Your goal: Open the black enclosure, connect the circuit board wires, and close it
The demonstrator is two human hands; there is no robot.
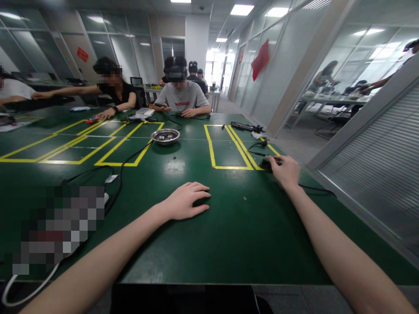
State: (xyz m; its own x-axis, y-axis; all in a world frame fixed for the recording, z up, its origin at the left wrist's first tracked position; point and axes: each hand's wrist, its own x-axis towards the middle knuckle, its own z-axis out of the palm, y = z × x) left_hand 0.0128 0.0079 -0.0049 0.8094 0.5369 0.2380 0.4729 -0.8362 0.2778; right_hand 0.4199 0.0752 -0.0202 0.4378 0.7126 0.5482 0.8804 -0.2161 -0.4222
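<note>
My left hand [189, 200] rests palm down on the green table [222, 244], its fingers stretched out and holding nothing. Farther right, my right hand [287, 171] has thumb and fingers closed on a small dark object [266, 164] at the table's right side, by a corner of yellow tape. Fingers partly cover that object, so its kind does not show. Just beyond it lies a black cord with a plug-like end [262, 144]. Another black cable [316, 189] emerges from behind my right wrist and runs toward the table's right edge.
A metal bowl [165, 136] with small metal parts stands mid-table. Yellow tape [212, 148] marks rectangles. A black tripod-like item [247, 127] lies at the back right. A pixelated area covers something at left, beside a black cable [120, 179]. People sit across the table.
</note>
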